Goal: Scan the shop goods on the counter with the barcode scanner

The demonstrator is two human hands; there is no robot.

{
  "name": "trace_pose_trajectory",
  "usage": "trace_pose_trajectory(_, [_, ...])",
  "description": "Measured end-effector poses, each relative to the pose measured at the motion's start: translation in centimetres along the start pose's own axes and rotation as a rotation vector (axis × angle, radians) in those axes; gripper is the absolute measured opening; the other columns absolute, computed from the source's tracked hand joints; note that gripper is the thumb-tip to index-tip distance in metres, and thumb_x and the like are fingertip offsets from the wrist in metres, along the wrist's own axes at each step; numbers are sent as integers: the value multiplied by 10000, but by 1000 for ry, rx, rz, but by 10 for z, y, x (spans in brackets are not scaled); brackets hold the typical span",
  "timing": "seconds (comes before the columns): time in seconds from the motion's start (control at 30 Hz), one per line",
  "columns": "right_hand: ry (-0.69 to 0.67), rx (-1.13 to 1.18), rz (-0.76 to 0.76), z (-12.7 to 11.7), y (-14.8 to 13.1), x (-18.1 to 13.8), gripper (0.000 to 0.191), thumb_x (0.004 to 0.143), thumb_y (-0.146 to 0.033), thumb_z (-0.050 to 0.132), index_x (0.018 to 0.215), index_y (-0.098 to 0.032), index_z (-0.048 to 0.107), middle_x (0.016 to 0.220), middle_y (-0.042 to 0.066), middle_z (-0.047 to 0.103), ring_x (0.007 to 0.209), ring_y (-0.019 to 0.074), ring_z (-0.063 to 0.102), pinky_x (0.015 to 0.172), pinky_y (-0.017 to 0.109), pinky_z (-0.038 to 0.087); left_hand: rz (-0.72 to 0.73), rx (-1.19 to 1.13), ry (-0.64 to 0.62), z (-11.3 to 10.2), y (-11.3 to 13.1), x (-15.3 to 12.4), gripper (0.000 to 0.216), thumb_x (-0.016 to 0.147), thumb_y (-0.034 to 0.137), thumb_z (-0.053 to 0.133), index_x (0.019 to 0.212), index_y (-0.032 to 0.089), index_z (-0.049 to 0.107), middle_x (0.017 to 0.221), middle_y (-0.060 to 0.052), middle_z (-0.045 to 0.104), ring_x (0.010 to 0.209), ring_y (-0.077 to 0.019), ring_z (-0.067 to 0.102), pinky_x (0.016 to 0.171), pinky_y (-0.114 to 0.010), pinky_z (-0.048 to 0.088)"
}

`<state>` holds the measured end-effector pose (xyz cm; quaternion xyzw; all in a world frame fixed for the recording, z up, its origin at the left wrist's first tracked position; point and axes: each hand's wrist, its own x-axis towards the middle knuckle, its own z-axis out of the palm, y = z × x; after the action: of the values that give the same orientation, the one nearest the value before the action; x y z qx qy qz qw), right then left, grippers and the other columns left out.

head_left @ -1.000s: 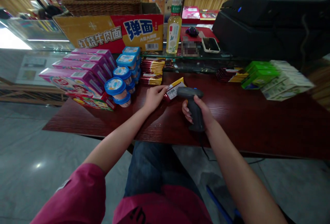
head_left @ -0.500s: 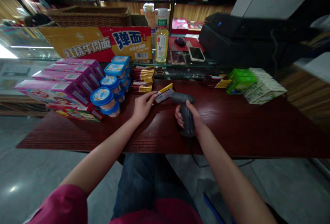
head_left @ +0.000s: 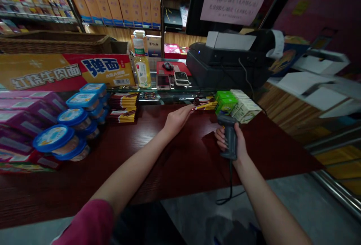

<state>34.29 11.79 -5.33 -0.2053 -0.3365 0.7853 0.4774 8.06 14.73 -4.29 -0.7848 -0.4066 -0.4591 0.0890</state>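
Observation:
My right hand [head_left: 238, 143] is wrapped round the handle of a dark grey barcode scanner [head_left: 231, 139], held above the right part of the table, its cable hanging down. My left hand [head_left: 177, 121] reaches forward with its fingers together on a flat yellow-and-brown chocolate packet [head_left: 200, 107]. That packet is at the near edge of a small pile of similar packets [head_left: 208, 100]; whether it rests on them I cannot tell. Beside the pile stand green boxes [head_left: 225, 102] and pale green-white boxes [head_left: 244, 106]. More chocolate packets [head_left: 124, 108] lie stacked at left.
Blue-lidded tubs [head_left: 56, 138] and purple boxes [head_left: 21, 124] stand on the left of the dark wooden table [head_left: 158, 162]. Behind are a noodle carton [head_left: 70, 68], a drink bottle [head_left: 141, 68], a phone [head_left: 181, 78] and a black printer [head_left: 225, 61].
My left hand has carried the chocolate packet from the table's middle to the pile at right. The scanner has moved right in my right hand. The view has turned right.

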Motion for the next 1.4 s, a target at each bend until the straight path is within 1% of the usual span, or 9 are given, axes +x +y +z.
trace_pose_trajectory(0.17, [4,62,-25,-1,0,1,472,823,-629,711,757,-192,545,637,-25,450,489,91,373,324,145,374,55,90,-69,66,-9,40,351,1021,160,489,1347,158,620,1389,-106,660,1301,-186,627,1114,-330,510])
trace_pose_trajectory(0.33, [-16,81,-15,0,2,7,485,851,-649,669,755,-198,520,643,-29,438,487,91,358,321,141,369,52,129,-159,97,-23,48,346,993,137,530,1316,149,652,1359,-99,681,1319,-218,610,1172,-395,460])
trace_pose_trajectory(0.47, [11,95,-12,1,1,9,486,833,-645,688,743,-195,528,650,-22,442,486,93,360,312,147,367,33,71,-204,112,-29,56,377,996,139,517,1352,189,632,1415,-76,644,1354,-191,577,1185,-373,445])
trace_pose_trajectory(0.63, [9,97,-9,2,1,9,484,836,-647,684,748,-197,528,650,-26,428,488,90,359,313,145,370,-44,80,-186,123,-33,63,385,994,128,498,1347,184,640,1410,-89,646,1360,-216,574,1193,-396,429])
trace_pose_trajectory(0.9, [35,80,-11,3,2,8,478,840,-646,683,760,-199,533,653,-27,422,494,92,351,317,140,377,-25,126,-180,111,-24,63,436,1007,194,496,1441,167,540,1509,-106,555,1440,-239,485,1194,-430,394])
trace_pose_trajectory(1.03, [40,71,-9,5,2,6,483,815,-642,715,764,-193,545,646,-32,419,490,85,346,322,134,384,-5,148,-162,91,-16,49,446,1013,184,468,1456,164,520,1531,-93,534,1442,-215,481,1200,-394,388])
trace_pose_trajectory(1.13, [36,51,-7,7,2,2,482,818,-642,711,761,-198,532,648,-30,423,497,87,364,328,131,386,56,164,-212,53,-12,23,460,1007,171,465,1465,170,509,1532,-95,531,1456,-205,465,1194,-400,402])
trace_pose_trajectory(1.27, [-13,22,28,15,6,-1,476,812,-632,717,753,-200,526,650,-29,419,494,87,350,318,130,365,171,226,-299,-35,-19,-31,490,996,158,462,1482,207,492,1535,-68,529,1464,-192,454,1213,-399,394])
trace_pose_trajectory(1.4, [-77,4,108,35,24,2,490,801,-642,723,741,-192,539,651,-27,416,488,84,323,309,134,349,-27,359,-277,-129,-43,-84,551,994,175,438,1539,260,420,1566,-54,491,1484,-205,426,1227,-424,386])
